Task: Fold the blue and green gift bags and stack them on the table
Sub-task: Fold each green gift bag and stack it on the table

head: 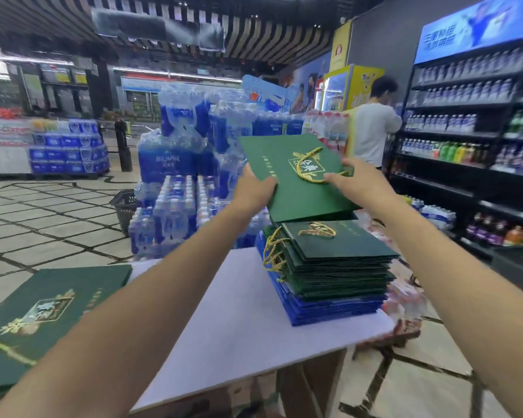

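Note:
A flat, folded green gift bag point(287, 188) with a gold cord handle hangs in the air above the stack. My left hand point(254, 187) grips its left edge. My right hand point(349, 179) holds its right side, fingers spread over the face near the cord. Right below it, a stack of folded bags point(329, 267) rests on the white table point(239, 321), with several green ones on top of several blue ones. Another green bag point(43, 321) lies flat at the table's near left corner.
Shrink-wrapped cases of bottled water point(178, 182) are piled just beyond the table, with a black shopping basket point(124, 206) beside them. Drink shelves point(471, 140) line the right side. A person in a white shirt point(372, 131) stands at the shelves. Tiled floor lies to the left.

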